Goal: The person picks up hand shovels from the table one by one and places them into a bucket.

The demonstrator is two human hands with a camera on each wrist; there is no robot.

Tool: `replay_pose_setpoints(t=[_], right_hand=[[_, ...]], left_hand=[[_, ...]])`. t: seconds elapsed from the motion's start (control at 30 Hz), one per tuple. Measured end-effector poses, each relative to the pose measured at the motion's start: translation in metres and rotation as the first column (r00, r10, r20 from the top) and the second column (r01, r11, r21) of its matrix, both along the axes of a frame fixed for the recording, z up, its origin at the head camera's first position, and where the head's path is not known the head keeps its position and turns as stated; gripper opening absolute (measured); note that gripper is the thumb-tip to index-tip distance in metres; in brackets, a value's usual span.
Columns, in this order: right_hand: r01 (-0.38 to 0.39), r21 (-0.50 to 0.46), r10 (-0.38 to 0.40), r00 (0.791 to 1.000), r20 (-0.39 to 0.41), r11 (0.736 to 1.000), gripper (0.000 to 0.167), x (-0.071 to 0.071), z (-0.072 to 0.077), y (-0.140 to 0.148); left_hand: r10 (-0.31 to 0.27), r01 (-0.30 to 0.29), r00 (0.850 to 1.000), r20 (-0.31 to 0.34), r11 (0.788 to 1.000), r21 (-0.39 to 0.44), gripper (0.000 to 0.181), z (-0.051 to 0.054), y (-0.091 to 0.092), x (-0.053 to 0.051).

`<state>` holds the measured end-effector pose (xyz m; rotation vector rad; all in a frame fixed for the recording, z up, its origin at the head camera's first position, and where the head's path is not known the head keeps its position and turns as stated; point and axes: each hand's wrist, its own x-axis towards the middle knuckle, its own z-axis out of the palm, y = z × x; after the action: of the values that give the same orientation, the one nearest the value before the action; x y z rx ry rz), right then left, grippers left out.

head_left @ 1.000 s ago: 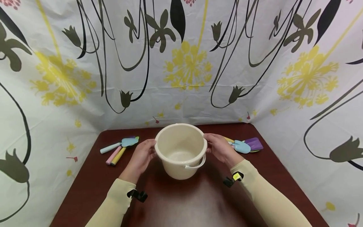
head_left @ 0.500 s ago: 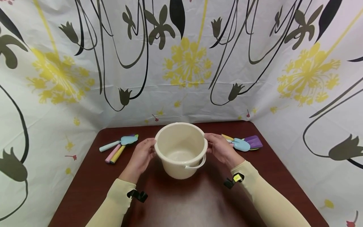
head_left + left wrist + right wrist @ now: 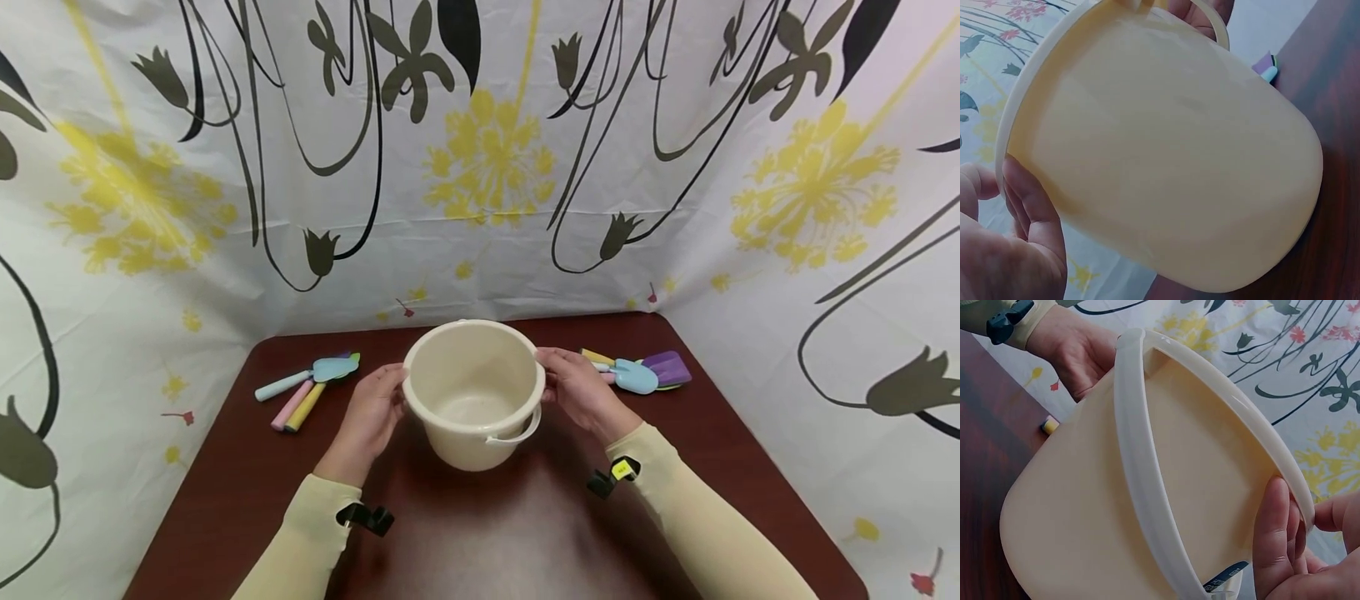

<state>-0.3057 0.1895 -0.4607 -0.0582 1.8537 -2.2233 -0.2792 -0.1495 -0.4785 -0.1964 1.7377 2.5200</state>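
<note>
A cream plastic bucket (image 3: 471, 450) is held over the middle of the table, its mouth tilted toward me and nothing visible inside. My left hand (image 3: 371, 417) grips the rim at the left side, thumb on the outer edge and fingers curled under the lip, as the left wrist view shows. On the opposite side my right hand (image 3: 583, 390) pinches the rim, its fingers (image 3: 1274, 528) tucked beneath it. The white bail handle (image 3: 1141, 469) hangs down along the bucket's near right side.
To the left lies a pile of toy shovels (image 3: 335, 367) with blue, pink and yellow handles. A similar pile, with a purple shovel (image 3: 667, 368) and a blue one, lies at the right. A patterned curtain (image 3: 480, 275) encloses the dark red table (image 3: 480, 550).
The head view has shifted slightly, so the whole scene sits a little left and higher. Both hands keep their grip on the bucket, which stays in nearly the same place.
</note>
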Motion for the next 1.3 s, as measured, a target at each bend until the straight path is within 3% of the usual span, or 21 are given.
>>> replay_pose_setpoints(t=[0.4,0.63,0.8,0.9,1.03,1.13,1.3], right_hand=[[-0.019,0.062,0.020,1.000,-0.014,0.998,0.039,-0.005,0.009,-0.004],[-0.084,0.131,0.089,0.995,-0.038,0.988,0.037,-0.005,0.011,0.003],[0.018,0.249,0.003,0.997,-0.082,0.968,0.040,-0.016,0.012,0.017],[0.134,0.447,-0.064,0.984,-0.169,0.884,0.043,-0.026,0.008,0.032],[0.250,0.672,-0.041,0.949,-0.312,0.697,0.035,-0.035,-0.006,0.054],[0.300,0.738,0.016,0.922,-0.388,0.604,0.027,-0.040,-0.018,0.064],[0.345,0.809,0.119,0.886,-0.448,0.477,0.026,-0.056,-0.036,0.070]], left_hand=[[0.024,-0.023,1.000,-0.011,0.999,0.030,0.032,0.004,-0.001,0.003],[0.025,-0.025,1.000,-0.008,0.998,0.065,0.032,0.001,0.000,0.002],[0.016,-0.015,1.000,-0.016,0.998,0.068,0.032,0.000,0.001,0.002],[0.014,-0.013,1.000,-0.019,0.997,0.072,0.032,0.000,0.001,0.002],[0.008,-0.007,1.000,-0.013,0.998,0.068,0.034,0.000,0.001,0.003],[0.003,-0.002,1.000,-0.010,0.998,0.066,0.034,-0.001,0.002,0.002],[-0.001,0.003,1.000,-0.019,0.997,0.072,0.033,-0.001,0.002,0.002]])
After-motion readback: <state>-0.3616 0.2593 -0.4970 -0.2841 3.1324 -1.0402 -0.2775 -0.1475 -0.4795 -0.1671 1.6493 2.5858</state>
